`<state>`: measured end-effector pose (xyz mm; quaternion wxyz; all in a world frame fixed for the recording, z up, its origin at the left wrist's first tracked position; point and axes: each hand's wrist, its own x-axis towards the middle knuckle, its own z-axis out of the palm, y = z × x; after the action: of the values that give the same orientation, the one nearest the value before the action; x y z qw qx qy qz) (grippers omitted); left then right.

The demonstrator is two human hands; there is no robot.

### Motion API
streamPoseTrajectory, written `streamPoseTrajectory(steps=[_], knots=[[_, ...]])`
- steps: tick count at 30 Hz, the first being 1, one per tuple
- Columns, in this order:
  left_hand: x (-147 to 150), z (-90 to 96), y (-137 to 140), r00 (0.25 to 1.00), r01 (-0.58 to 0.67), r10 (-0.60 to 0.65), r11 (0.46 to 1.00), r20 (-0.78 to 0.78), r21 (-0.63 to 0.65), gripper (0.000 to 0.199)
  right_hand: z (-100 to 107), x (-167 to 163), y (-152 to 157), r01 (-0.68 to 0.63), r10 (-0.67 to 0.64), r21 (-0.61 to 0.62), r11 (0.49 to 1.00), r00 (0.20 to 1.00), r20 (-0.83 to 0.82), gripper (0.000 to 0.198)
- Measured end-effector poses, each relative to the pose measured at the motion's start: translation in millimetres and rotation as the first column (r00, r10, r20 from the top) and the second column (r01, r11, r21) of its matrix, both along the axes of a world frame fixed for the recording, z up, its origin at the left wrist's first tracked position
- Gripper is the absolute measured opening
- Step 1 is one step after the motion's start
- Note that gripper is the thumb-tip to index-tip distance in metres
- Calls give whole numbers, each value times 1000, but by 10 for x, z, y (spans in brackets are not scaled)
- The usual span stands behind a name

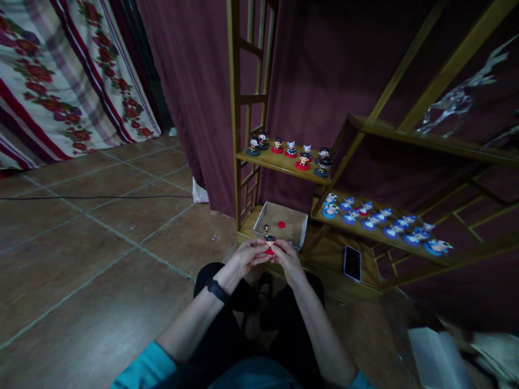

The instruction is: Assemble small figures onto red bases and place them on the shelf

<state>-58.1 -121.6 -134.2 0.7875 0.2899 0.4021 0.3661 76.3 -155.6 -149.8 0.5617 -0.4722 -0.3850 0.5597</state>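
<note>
A small figurine [270, 243] with black hair and a red base is held between both hands, just in front of a shallow open box. My left hand [249, 255] grips its left side, fingers closed around the base. From the other side my right hand [287, 256] pinches it; fingertips partly hide the base. Inside the cardboard box [302, 232] lie a tiny figurine [266, 228] and a red disc [281, 225]. Above, on a wooden shelf [279, 162], stand several similar figurines on red or dark bases.
A lower shelf to the right bears several blue-and-white figurines [371, 221]. Below it a phone [352, 263] lies on the bottom board. A clear glass-like ornament [450, 105] stands on the upper right shelf. A black cable [97, 197] crosses the tiled floor at left.
</note>
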Motion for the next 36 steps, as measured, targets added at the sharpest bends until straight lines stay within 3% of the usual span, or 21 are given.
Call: streamPoseTrajectory(steps=[20, 29, 36], knots=[[34, 0, -40, 999, -44, 45, 998, -25, 35, 15, 38, -44, 10, 48, -48, 0, 999, 999, -19, 23], [2, -52, -14, 993, -21, 32, 995, 114, -95, 11, 14, -26, -10, 5, -5, -19, 1000, 1000, -26, 30], [7, -57, -31, 990, -40, 55, 992, 126, -118, 15, 35, -14, -9, 14, -15, 25, 1000, 999, 35, 26]])
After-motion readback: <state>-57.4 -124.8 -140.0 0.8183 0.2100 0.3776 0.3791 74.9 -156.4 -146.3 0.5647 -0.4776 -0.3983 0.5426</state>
